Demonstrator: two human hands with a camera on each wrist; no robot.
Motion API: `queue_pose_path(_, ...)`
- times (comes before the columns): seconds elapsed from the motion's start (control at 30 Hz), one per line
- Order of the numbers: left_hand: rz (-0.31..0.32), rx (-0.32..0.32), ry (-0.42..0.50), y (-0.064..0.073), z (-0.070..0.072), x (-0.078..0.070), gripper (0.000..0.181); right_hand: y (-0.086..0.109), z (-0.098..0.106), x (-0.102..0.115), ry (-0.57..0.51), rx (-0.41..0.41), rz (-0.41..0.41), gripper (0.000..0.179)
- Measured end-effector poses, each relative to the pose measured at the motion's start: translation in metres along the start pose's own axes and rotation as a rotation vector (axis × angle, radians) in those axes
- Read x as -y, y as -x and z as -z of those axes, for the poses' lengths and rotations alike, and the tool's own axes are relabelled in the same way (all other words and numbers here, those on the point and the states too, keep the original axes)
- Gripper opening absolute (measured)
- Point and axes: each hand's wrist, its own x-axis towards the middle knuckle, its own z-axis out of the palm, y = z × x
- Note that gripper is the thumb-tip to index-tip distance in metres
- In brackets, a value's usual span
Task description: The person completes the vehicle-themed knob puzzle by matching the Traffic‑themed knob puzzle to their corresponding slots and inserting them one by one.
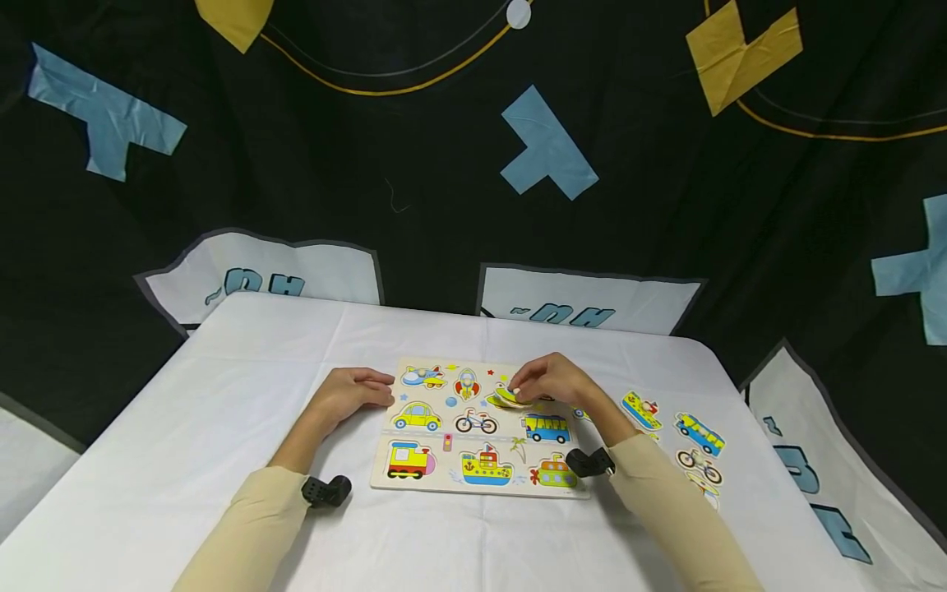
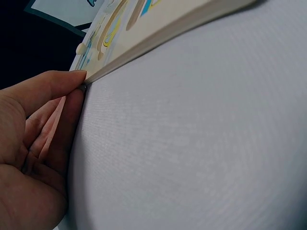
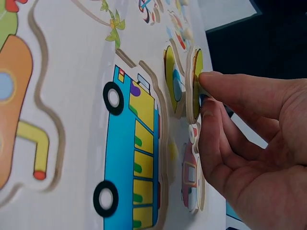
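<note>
A wooden vehicle puzzle board (image 1: pixel 459 485) lies flat on the white table. My right hand (image 1: pixel 556 381) is over its upper right part and pinches a yellow-green flying saucer puzzle piece (image 3: pixel 195 91) between thumb and fingers. The piece stands tilted, just beside the printed saucer (image 3: pixel 171 79) in its recess. At the board's left edge, my left hand (image 1: pixel 349 398) holds the rim between thumb and forefinger, as the left wrist view shows (image 2: pixel 43 120). Below the right hand are the blue bus picture (image 3: pixel 129 158) and a pink vehicle (image 3: pixel 190 179).
Right of the board lie loose pieces: a ship (image 1: pixel 641 410), a bus (image 1: pixel 699 434), a bicycle (image 1: pixel 699 466) and others partly hidden by the right forearm. A dark curtain (image 1: pixel 414 164) hangs behind the table (image 1: pixel 185 477).
</note>
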Motion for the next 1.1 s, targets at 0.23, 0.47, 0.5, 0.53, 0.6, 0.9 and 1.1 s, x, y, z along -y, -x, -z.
queue_pose_path(0.23,-0.001,0.014,0.015,0.0,0.0,-0.002,0.044,-0.007,-0.004,0.0,0.002,-0.004,-0.019,0.014)
queue_pose_path(0.47,-0.005,0.022,0.035,0.002,0.003,-0.004,0.044,-0.013,-0.007,0.002,0.01,0.008,-0.021,0.012)
queue_pose_path(0.5,-0.007,0.022,0.035,0.002,0.003,-0.004,0.044,-0.014,-0.008,0.002,0.013,0.008,-0.021,0.012)
queue_pose_path(0.53,-0.011,0.023,0.032,0.002,0.003,-0.003,0.044,-0.014,-0.008,0.002,0.013,0.011,-0.018,0.013)
queue_pose_path(0.6,-0.009,0.021,0.025,0.002,0.003,-0.003,0.044,-0.015,-0.009,0.002,0.009,0.018,-0.015,0.013)
queue_pose_path(0.9,-0.006,0.016,0.006,0.002,0.001,-0.004,0.042,-0.016,-0.012,0.0,-0.002,0.03,0.014,0.013)
queue_pose_path(1.1,0.003,0.024,0.029,0.003,0.002,-0.005,0.044,-0.015,-0.013,-0.001,0.003,0.026,0.029,0.015)
